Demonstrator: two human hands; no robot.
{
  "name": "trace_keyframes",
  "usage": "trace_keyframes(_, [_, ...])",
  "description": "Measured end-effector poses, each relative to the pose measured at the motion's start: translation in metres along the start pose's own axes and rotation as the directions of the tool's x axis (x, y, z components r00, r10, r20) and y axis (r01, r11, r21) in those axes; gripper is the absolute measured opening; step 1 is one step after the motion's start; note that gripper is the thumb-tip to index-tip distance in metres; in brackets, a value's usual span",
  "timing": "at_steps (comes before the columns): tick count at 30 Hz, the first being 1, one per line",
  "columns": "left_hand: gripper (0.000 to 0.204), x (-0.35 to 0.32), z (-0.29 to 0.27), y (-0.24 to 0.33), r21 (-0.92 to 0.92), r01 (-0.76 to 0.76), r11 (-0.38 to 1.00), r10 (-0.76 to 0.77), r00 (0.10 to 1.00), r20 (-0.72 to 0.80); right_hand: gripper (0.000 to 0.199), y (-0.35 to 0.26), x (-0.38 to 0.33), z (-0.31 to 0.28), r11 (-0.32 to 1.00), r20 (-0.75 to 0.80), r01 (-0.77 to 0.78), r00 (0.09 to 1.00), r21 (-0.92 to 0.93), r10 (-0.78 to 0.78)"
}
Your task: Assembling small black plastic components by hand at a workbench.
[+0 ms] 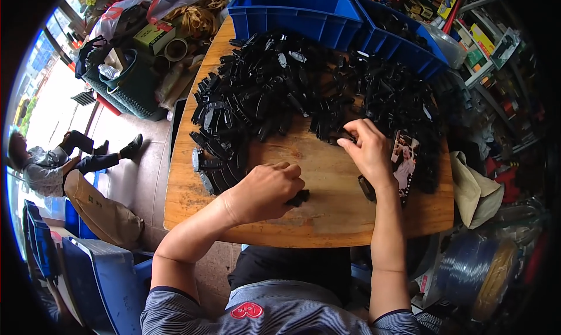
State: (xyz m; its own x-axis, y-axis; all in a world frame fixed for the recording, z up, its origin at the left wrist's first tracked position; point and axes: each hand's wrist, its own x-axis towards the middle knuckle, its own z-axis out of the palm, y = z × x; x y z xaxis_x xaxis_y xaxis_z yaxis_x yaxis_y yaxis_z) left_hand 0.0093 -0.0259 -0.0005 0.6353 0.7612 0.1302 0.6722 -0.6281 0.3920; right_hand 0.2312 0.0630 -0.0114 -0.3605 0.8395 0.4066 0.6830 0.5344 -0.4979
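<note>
A large heap of small black plastic parts covers the far half of a wooden table. My left hand rests on the table near its front, fingers curled around a small black part that shows at the fingertips. My right hand reaches to the near edge of the heap and pinches a black part between thumb and fingers. A single black part lies on the wood beside my right wrist. A neat row of black parts lies left of my left hand.
Two blue plastic crates stand at the table's far edge. A phone with a picture on its screen lies at the right. A person sits on the floor at the far left. Cluttered shelves fill the right side, and a brown sack and blue bins stand at the lower left.
</note>
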Motion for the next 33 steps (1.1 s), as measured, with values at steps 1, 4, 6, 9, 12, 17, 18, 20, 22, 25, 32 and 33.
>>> trace_keyframes(1, [0.025,-0.002,0.007,-0.001,0.065,-0.031,0.997,0.031,1.000,0.001,0.026,-0.006,0.002,-0.003,0.996,0.014,-0.082,0.997,0.040,0.081])
trace_keyframes(4, [0.024,-0.001,0.016,-0.005,0.174,-0.076,0.982,0.079,0.997,-0.009,0.033,-0.010,0.002,0.004,0.877,-0.004,-0.186,0.978,0.442,0.210])
trace_keyframes(6, [0.023,0.000,0.014,-0.007,0.221,-0.082,0.972,0.089,0.996,-0.022,0.037,-0.017,0.002,-0.001,0.639,0.149,-0.289,0.953,0.712,0.265])
trace_keyframes(9, [0.025,0.008,0.002,-0.016,-0.251,0.001,0.968,-0.055,0.977,-0.206,0.039,-0.024,-0.002,-0.004,0.093,0.425,-0.443,0.890,0.892,0.162])
trace_keyframes(12, [0.029,0.016,-0.007,-0.021,-0.811,0.248,0.530,-0.490,0.870,-0.054,0.039,-0.037,-0.009,0.003,0.214,0.468,-0.474,0.880,0.854,0.079])
trace_keyframes(17, [0.043,0.019,0.003,-0.017,-0.524,0.018,0.851,-0.277,0.864,-0.420,0.030,-0.056,-0.018,0.032,0.757,0.128,-0.079,0.992,0.648,-0.006])
trace_keyframes(18, [0.043,0.019,0.002,-0.017,-0.446,0.037,0.894,-0.240,0.881,-0.407,0.028,-0.055,-0.020,0.027,0.755,0.164,-0.107,0.986,0.647,0.000])
trace_keyframes(20, [0.036,0.016,-0.002,-0.020,-0.815,0.159,0.557,-0.422,0.900,-0.112,0.027,-0.051,-0.018,0.022,0.734,0.225,-0.153,0.974,0.662,0.000])
trace_keyframes(22, [0.034,0.017,-0.005,-0.024,-0.923,0.192,0.333,-0.435,0.900,0.030,0.027,-0.047,-0.018,0.019,0.717,0.303,-0.215,0.953,0.663,0.005])
trace_keyframes(25, [0.027,0.018,0.000,-0.031,-0.985,0.159,0.071,-0.429,0.896,0.114,0.031,-0.049,-0.017,0.019,0.668,0.286,-0.196,0.958,0.718,-0.027])
trace_keyframes(32, [0.023,0.016,0.002,-0.042,-0.951,0.185,0.247,-0.480,0.876,0.046,0.030,-0.043,-0.013,0.013,0.906,0.179,-0.089,0.984,0.413,0.015])
trace_keyframes(33, [0.023,0.015,0.000,-0.043,-0.952,0.182,0.246,-0.483,0.874,0.042,0.027,-0.043,-0.012,0.012,0.923,0.170,-0.056,0.985,0.381,-0.011])
